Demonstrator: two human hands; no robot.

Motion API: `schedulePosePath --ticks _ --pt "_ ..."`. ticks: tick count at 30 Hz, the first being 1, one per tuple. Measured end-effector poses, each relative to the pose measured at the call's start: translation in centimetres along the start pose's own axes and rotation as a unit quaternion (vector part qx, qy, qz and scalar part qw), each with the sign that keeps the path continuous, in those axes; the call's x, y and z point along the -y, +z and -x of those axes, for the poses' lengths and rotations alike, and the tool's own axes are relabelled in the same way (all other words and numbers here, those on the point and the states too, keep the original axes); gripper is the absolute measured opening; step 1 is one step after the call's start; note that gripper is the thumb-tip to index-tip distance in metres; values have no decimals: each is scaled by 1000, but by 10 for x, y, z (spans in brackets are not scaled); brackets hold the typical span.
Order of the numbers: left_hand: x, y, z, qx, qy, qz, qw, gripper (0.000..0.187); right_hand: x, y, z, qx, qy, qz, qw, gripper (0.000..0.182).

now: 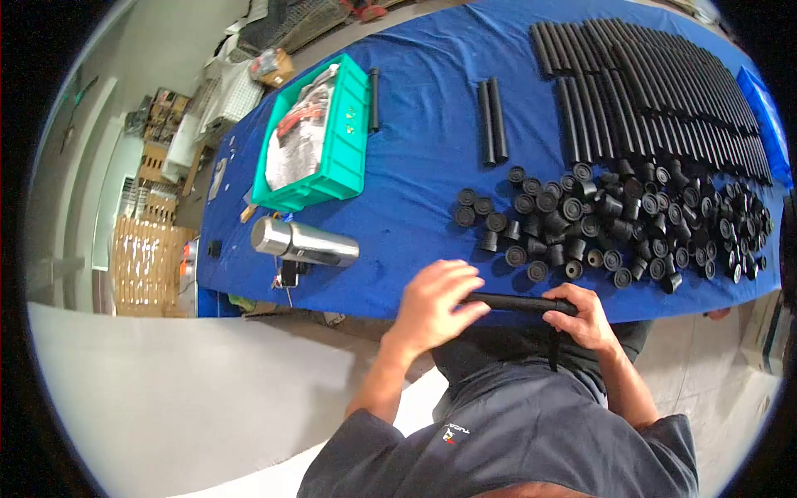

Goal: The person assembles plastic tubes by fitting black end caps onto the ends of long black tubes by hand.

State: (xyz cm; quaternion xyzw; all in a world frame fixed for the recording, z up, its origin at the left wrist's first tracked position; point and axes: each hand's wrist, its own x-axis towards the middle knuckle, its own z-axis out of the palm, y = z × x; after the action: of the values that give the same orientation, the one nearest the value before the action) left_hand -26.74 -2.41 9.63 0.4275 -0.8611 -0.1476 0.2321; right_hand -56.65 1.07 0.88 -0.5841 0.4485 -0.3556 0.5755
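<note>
Grips a long black plastic tube [519, 303] at both ends. Wraps the fingers [466, 313] of the left hand [433, 303] over the left end, shut tight on it. Curls the right hand [585, 315] around the other end, shut on it as well. Holds the tube flat and sideways, just over the near edge of the blue cloth-covered surface [415, 166], close to the tummy.

Looks like the step of fixing up one tube's ends; cannot tell if a cap is already on, since the hands hide both tips.

Sits just beyond the hands: a big heap of small round black caps [614, 224]. Lies farther back: many rows of long black tubes [656, 91], with a pair of black tubes [491, 120] apart from them. Off to the left: a shiny metal flask [303, 241] on its side and a green plastic bin [353, 124] with bags inside.

Next move likely calls for a steady hold with one hand and a free hand for the caps.
</note>
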Motion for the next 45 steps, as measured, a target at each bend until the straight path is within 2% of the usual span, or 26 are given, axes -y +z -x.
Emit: schedulePosePath --ticks 1,3,5,6,9,10,11,13,14,16,18,20,23,25,30,37,40,45 --pt "-10 4 -7 35 44 11 998 42 1 -2 0 4 -1 2 1000 36" --pt "-27 23 -5 108 38 3 993 44 -4 -3 1 6 9 -24 1000 33" --pt "-25 38 -3 118 37 -21 992 45 -3 -6 5 6 30 -60 998 31" --pt "-24 39 -4 124 36 -32 991 46 -6 -8 5 24 26 -47 998 38" --pt "-17 26 -6 110 36 35 993 40 -11 2 5 -38 -98 -75 992 51" --pt "-15 15 -8 81 -5 90 993 37 -16 7 9 -34 -16 -248 968 66" --pt "-8 5 -10 51 -33 114 992 34 -19 6 9 -28 -9 -262 965 67" --pt "10 -13 -17 -53 -180 168 968 32 -21 5 8 -16 6 -289 957 67" --pt "30 -16 -26 -122 -197 169 958 33 -26 5 8 -6 -9 -249 969 58" --pt "81 -23 -43 -153 -229 103 956 35 -29 5 8 -3 -11 -209 978 52" --pt "130 -21 -66 -149 -232 -28 961 33 -27 5 8 -6 -5 -191 982 46" --pt "171 -17 -91 -99 -265 -92 955 30 -22 6 9 -19 8 -195 981 40" --pt "242 0 -119 -119 -311 -184 925 33 -23 7 8 -14 13 -207 978 36" --pt "253 -8 -137 -69 -389 -183 900 34 -23 7 8 -20 2 -194 981 33" --pt "278 -13 -150 -72 -475 -190 856 37 -21 10 7 -37 -1 -180 983 29" --pt "280 -24 -141 -70 -490 -206 844 35 -21 10 7 -41 -10 -165 985 26" --pt "270 -19 -129 -86 -427 -282 855 31 -20 11 6 -42 -11 -168 985 26" --pt "249 -13 -108 -47 -399 -325 856 25 -22 11 6 -40 -16 -186 982 25"
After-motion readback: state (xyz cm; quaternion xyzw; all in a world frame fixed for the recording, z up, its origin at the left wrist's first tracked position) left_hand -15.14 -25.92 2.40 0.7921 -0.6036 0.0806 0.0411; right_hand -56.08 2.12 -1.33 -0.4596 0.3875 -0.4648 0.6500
